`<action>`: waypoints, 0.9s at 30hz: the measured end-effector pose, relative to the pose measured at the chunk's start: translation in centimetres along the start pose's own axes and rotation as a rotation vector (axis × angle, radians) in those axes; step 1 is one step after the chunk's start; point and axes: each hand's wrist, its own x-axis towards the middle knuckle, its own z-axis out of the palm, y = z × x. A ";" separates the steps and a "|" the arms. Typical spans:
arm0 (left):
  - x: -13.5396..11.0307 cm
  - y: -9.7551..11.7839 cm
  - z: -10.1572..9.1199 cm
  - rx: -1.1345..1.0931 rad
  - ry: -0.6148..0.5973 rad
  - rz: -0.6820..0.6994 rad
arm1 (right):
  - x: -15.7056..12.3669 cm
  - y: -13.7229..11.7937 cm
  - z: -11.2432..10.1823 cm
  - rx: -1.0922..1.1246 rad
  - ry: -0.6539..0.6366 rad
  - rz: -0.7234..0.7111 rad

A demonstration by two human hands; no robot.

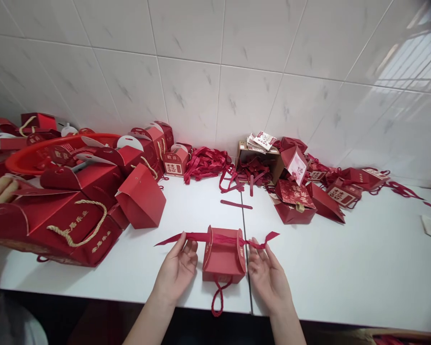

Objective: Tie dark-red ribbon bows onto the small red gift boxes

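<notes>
A small red gift box (222, 262) with curved side flaps sits on the white table in front of me. A dark red ribbon (197, 236) runs across its top and sticks out on both sides. My left hand (176, 273) is left of the box, thumb and fingers closed on the ribbon near its pointed left end. To the right, my right hand (267, 275) pinches the other end, its tip poking up past the thumb. A twisted dark red cord loop (218, 303) hangs from the box's near side over the table edge.
Larger red boxes with rope handles (89, 223) crowd the left, beside an orange-red basin (21, 160). Another person's hand (0, 189) is there. A ribbon heap (206, 163) and a cardboard box (275, 163) stand by the tiled wall. Several small red boxes (296, 203) lie at right.
</notes>
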 end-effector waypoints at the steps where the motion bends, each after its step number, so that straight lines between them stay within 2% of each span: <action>1: 0.1 0.1 -0.1 -0.010 0.023 0.008 | 0.1 -0.3 0.3 0.066 0.010 -0.030; 3: 0.1 0.6 -0.2 -0.024 0.043 0.052 | 0.1 -1.1 0.8 0.119 0.050 -0.137; 6: 0.0 1.7 -0.1 -0.015 0.034 0.175 | -0.3 -2.1 1.6 0.051 0.083 -0.339; 12: -0.5 3.9 1.2 0.134 -0.066 0.705 | -1.8 -3.3 3.8 -0.174 0.016 -0.629; 17: -1.6 4.9 3.9 0.299 -0.192 0.980 | -2.7 -4.1 6.7 -0.364 -0.050 -0.797; 19: -2.3 5.2 5.1 0.375 -0.276 1.025 | -2.9 -4.4 8.0 -0.460 -0.082 -0.899; 22: -3.3 5.3 6.9 0.500 -0.404 1.020 | -3.1 -4.5 10.0 -0.555 -0.157 -1.010; 27: -4.5 5.0 9.3 0.678 -0.488 1.039 | -3.4 -4.0 12.7 -0.627 -0.293 -0.916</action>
